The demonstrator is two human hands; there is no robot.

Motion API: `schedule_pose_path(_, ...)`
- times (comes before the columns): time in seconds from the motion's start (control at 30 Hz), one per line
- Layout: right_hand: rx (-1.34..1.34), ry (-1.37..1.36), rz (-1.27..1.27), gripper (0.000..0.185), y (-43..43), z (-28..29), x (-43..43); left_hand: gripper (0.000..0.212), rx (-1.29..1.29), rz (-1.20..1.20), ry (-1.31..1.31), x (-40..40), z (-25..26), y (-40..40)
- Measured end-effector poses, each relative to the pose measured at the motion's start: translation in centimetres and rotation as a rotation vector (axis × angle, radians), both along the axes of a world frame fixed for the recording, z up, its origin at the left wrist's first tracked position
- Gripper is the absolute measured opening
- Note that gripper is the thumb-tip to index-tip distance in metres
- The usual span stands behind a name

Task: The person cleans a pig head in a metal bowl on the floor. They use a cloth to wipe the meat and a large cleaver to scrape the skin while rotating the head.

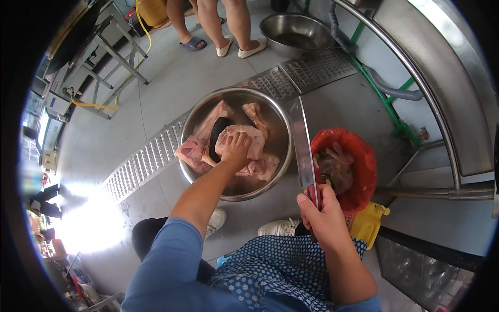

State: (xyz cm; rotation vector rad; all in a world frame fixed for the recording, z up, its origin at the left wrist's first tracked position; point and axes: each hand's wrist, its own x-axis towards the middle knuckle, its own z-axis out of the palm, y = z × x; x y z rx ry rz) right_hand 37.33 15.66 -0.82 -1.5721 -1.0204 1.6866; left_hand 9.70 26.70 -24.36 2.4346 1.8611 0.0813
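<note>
A round stainless steel basin (287, 160) stands on the floor before me, with large pieces of raw meat in cloudy liquid. My left hand (236, 149) lies palm down on a pale, thick piece of meat (253, 138), fingers slightly spread. Beside that piece is a dark curved object (215, 136) that I cannot identify. Other meat pieces (191, 152) lean over the left rim, and a narrow bony piece (255, 117) lies at the back. My right hand (321, 212) grips the reddish handle of a cleaver (303, 144), its blade pointing away, right of the basin.
A bin with a red liner (364, 163) holds clear plastic and scraps, close by the blade. Behind it is a yellow jug (368, 222). A perforated metal drain cover (150, 150) crosses the floor. Farther off are another steel basin (296, 35) and people's legs (237, 23).
</note>
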Motion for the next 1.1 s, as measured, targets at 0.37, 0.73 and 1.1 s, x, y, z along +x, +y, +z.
schedule_pose_path(0.37, -0.014, 0.015, -0.033, 0.031, 0.0, 0.0, 0.7, 0.042, -0.077, 0.292, -0.266, -1.1, 2.5, 7.8)
schedule_pose_path(0.73, -0.048, -0.005, -0.026, 0.031, 0.2, 0.4, 0.5, 0.046, 0.170, 0.167, -0.209, -6.4, -0.4, 11.7)
schedule_pose_path(1.1, -0.074, 0.030, -0.026, 0.025, 0.9, 0.8, -0.6, 0.049, -0.155, 0.614, -0.338, -7.7, -1.8, 10.1)
